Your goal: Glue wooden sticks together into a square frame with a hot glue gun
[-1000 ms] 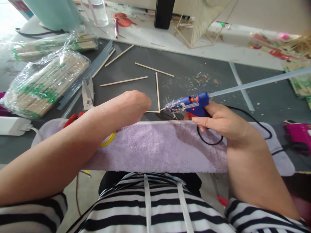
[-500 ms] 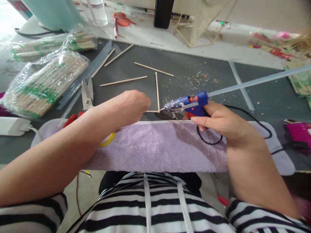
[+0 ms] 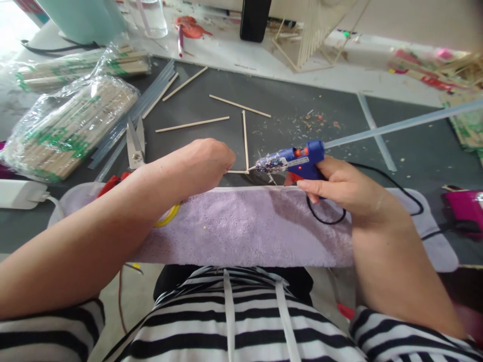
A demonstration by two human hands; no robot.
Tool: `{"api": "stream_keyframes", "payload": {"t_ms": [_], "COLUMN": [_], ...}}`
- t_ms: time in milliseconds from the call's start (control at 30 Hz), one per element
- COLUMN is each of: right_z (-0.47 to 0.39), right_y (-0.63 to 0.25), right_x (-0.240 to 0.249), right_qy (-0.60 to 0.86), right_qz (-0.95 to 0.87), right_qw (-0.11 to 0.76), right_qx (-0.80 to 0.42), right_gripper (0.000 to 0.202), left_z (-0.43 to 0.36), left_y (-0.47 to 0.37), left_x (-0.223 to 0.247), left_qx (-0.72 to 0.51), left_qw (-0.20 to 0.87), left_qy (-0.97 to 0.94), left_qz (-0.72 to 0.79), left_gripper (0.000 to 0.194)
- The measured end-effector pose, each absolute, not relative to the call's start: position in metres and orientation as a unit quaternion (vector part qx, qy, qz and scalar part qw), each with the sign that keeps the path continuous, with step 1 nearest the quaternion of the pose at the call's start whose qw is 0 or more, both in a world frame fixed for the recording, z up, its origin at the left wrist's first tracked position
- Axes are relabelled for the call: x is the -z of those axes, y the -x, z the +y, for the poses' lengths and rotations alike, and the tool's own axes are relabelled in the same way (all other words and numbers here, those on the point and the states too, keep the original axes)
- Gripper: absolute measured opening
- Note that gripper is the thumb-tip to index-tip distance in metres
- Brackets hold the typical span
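Observation:
My right hand (image 3: 334,183) is wrapped round a blue hot glue gun (image 3: 292,162), which has a long clear glue stick (image 3: 407,123) in its back. The gun's nozzle points left, at the corner where two thin wooden sticks meet. One is an upright-lying wooden stick (image 3: 245,143) running away from me; the other is a short visible piece of wooden stick (image 3: 237,172), whose far end goes under my left hand (image 3: 211,163). That hand is closed, its fingertips mostly hidden, holding this stick. Three loose wooden sticks lie beyond, one being a slanted wooden stick (image 3: 240,106).
A purple towel (image 3: 241,231) covers the near table edge. Scissors (image 3: 135,143), clear glue sticks (image 3: 130,118) and a plastic-wrapped stick bundle (image 3: 75,128) lie left. A black cord (image 3: 396,183) loops by the right wrist. A stick-built frame (image 3: 298,60) stands at the back.
Almost nothing differs. Both hands and the glue gun keep their places at the stick corner; the whole view has shifted very slightly.

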State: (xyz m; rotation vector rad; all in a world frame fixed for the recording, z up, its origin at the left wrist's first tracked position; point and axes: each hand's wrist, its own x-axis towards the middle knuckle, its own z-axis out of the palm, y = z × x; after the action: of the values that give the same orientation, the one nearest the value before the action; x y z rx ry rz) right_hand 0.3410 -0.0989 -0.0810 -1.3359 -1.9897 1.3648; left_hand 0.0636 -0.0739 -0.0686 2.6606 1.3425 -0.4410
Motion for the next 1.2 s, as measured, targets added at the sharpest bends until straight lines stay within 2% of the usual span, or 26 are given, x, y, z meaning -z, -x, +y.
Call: {"api": "stream_keyframes", "payload": {"t_ms": [200,600,800,1033,1200], "right_z": [-0.1008,-0.0999,-0.1003,-0.0995,-0.098], "right_y": [-0.3397,-0.344,-0.344,-0.3434,-0.3446], "right_x": [0.078,0.0796,0.0763,0.0784,0.0808], "right_qy": [0.491,0.489,0.496,0.491,0.492], "right_qz": [-0.694,-0.708,-0.689,-0.697,-0.687], "right_qw": [0.193,0.164,0.196,0.186,0.202], "right_qx": [-0.489,-0.483,-0.49,-0.488,-0.496], "right_gripper": [0.02,0.016,0.019,0.02,0.022], "left_z": [-0.0729,-0.0737,-0.0735,-0.0737,-0.0756], "left_y": [-0.0587,-0.0624,-0.062,-0.0621,-0.065], "left_x": [0.0752,0.0696,0.0712,0.0713,0.066], "left_qx": [0.105,0.146,0.133,0.126,0.167], "left_qw": [0.083,0.069,0.06,0.091,0.074], "left_qy": [-0.883,-0.876,-0.883,-0.881,-0.876], "left_qz": [0.449,0.454,0.446,0.448,0.447], "left_gripper": [0.026,0.026,0.025,0.027,0.028]}}
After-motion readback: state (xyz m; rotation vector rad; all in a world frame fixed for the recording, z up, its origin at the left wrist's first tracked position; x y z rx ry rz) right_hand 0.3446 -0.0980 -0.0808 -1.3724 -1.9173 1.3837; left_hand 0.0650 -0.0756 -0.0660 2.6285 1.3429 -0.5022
